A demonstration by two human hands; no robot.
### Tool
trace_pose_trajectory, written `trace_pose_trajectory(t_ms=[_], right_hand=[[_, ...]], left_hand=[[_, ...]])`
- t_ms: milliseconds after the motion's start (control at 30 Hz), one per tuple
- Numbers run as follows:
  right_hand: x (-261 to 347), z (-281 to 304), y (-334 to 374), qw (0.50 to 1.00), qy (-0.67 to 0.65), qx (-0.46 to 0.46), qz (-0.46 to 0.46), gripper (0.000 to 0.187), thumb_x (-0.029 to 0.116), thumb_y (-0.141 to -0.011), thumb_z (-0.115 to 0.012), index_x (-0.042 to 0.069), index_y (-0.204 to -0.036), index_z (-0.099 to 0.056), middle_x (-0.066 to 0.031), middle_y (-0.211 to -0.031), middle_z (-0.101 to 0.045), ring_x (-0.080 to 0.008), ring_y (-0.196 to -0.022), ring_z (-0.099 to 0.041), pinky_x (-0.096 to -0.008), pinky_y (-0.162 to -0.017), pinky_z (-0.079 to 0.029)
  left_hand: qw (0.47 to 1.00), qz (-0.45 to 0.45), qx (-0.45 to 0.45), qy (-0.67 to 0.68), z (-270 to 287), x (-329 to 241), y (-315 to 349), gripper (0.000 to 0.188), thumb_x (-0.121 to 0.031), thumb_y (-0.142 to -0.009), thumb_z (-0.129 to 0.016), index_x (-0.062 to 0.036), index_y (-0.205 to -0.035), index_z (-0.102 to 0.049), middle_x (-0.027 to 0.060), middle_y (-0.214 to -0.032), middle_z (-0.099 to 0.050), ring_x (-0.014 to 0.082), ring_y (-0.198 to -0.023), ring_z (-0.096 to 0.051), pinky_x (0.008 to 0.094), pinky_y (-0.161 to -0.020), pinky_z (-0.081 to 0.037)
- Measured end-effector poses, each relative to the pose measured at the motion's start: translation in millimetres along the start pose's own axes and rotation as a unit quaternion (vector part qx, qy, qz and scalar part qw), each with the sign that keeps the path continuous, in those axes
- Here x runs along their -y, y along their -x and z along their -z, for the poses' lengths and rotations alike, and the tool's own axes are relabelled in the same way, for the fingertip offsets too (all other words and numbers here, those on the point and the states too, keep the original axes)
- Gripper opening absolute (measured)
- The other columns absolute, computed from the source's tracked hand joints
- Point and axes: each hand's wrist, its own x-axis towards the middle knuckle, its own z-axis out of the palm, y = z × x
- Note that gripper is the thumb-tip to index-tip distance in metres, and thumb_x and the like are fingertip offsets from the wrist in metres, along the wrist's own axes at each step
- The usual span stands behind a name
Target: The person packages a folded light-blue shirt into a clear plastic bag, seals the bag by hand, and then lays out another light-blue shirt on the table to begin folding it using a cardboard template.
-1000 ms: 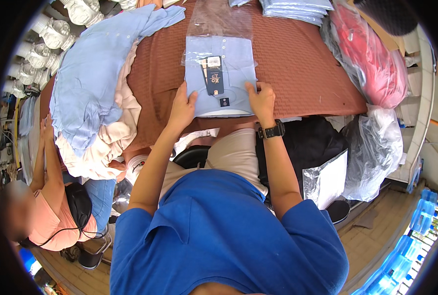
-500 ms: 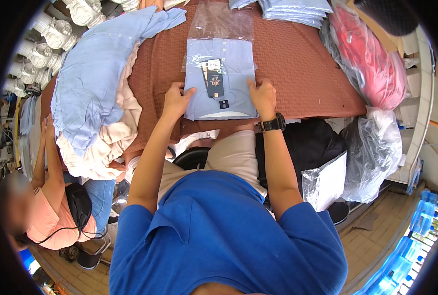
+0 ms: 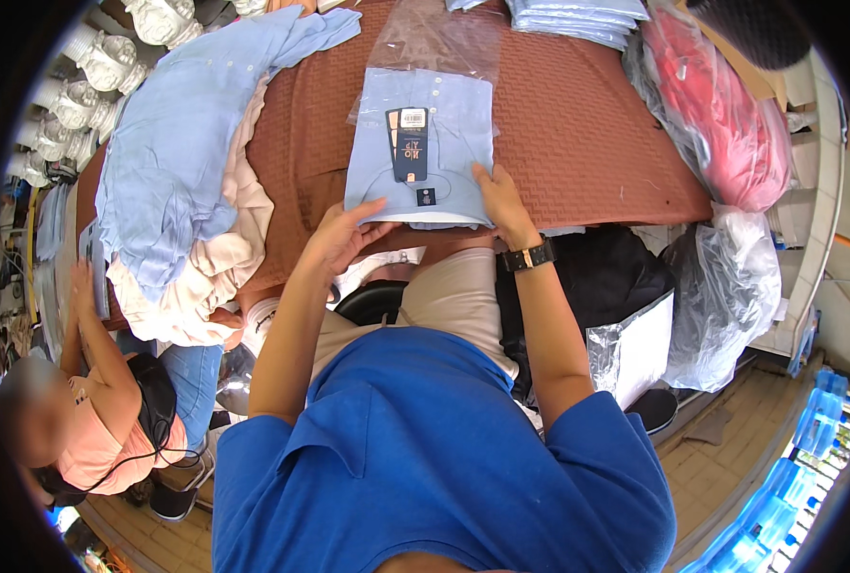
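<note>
Folded light-blue button-placket shirt, partly inside a clear plastic bag, sits right at the near edge of the table, which has a brown textured cloth on it. Bag's loose end points away from the person. Dark hang tags lie on the shirt's front. Left hand has the near left corner pinched, thumb on top and fingers tucked underneath. Right hand grips the right edge with its thumb on top; those other fingers are mostly hidden, so can't say exactly how they sit. Off to the left there's a loose heap of light-blue fabric over crumpled cream cloth, and at the far side, a stack of light-blue folded garments.
</note>
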Motion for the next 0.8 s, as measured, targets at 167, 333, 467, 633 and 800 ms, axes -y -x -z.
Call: trace_pose_trajectory(t_ms=[167,333,467,633,800], right_hand=[[-13.0,-20.8,9.8,0.987,-0.159,-0.007,-0.009,0.039,0.024,-0.106,-0.052,-0.009,-0.126,-0.053,-0.0192,-0.115,-0.066,-0.0237,-0.094,-0.069,-0.0364,-0.077,-0.059],[20.1,-47.6,44.6,0.939,-0.338,0.006,-0.064,0.036,0.021,-0.106,-0.050,-0.008,-0.128,-0.047,-0.0190,-0.112,-0.065,-0.0272,-0.094,-0.071,-0.0389,-0.068,-0.063],[5.3,-56.5,39.7,0.950,-0.308,-0.020,-0.056,0.033,0.020,-0.106,-0.050,-0.007,-0.125,-0.048,-0.0192,-0.114,-0.064,-0.0261,-0.094,-0.070,-0.0389,-0.069,-0.062],[15.6,-64.7,45.9,0.953,-0.290,-0.054,-0.069,0.030,0.020,-0.105,-0.054,-0.007,-0.118,-0.051,-0.0184,-0.114,-0.064,-0.0227,-0.100,-0.063,-0.0367,-0.083,-0.053],[35.1,-68.2,61.2,0.979,-0.174,-0.105,-0.035,0.031,0.023,-0.104,-0.055,-0.007,-0.111,-0.052,-0.0224,-0.114,-0.064,-0.0269,-0.103,-0.061,-0.0379,-0.088,-0.049]], left_hand=[[0.960,-0.136,-0.129,0.208,-17.1,31.8,-12.4,0.033,-0.021,-0.092,-0.075,-0.0084,-0.118,-0.062,0.0051,-0.116,-0.065,0.0168,-0.107,-0.058,0.0359,-0.096,-0.047],[0.942,-0.233,-0.051,0.236,-49.1,17.0,-7.0,0.045,-0.016,-0.093,-0.071,-0.0035,-0.132,-0.054,0.0073,-0.129,-0.060,0.0224,-0.118,-0.057,0.0417,-0.102,-0.047],[0.948,-0.155,-0.052,0.274,-38.7,18.9,-19.1,0.044,-0.013,-0.093,-0.070,0.0014,-0.131,-0.054,0.0096,-0.127,-0.062,0.0239,-0.119,-0.059,0.0427,-0.104,-0.047],[0.935,-0.187,0.024,0.302,-32.1,18.4,-29.9,0.036,-0.010,-0.093,-0.069,0.0021,-0.126,-0.059,0.0115,-0.119,-0.067,0.0228,-0.113,-0.063,0.0394,-0.102,-0.048],[0.955,-0.213,0.005,0.208,-33.1,36.5,-37.3,0.034,-0.006,-0.095,-0.066,-0.0003,-0.128,-0.058,0.0096,-0.120,-0.066,0.0206,-0.112,-0.064,0.0386,-0.101,-0.050]])
